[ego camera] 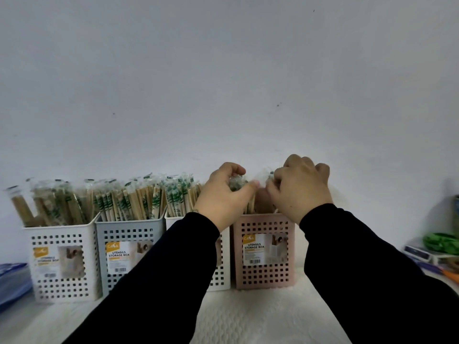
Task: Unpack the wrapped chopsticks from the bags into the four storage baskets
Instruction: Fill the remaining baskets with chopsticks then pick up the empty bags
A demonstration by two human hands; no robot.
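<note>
Four perforated storage baskets stand in a row against the wall: a white basket (62,264), a grey-blue basket (129,244), a second white basket (221,269) partly hidden by my left sleeve, and a pink basket (265,252). Wrapped chopsticks (134,202) stand upright in the three left ones. Both hands are over the pink basket's opening. My left hand (223,194) pinches the wrapper tops of chopsticks (237,183) standing in it. My right hand (300,192) grips more wrapped chopsticks there with curled fingers. The pink basket's contents are mostly hidden behind my hands.
A blue plastic bag (12,284) lies at the left edge. At the right edge sit a green item (442,242), a small white device (422,254) and orange-handled scissors (449,275). A white textured cloth (248,316) covers the table in front of the baskets.
</note>
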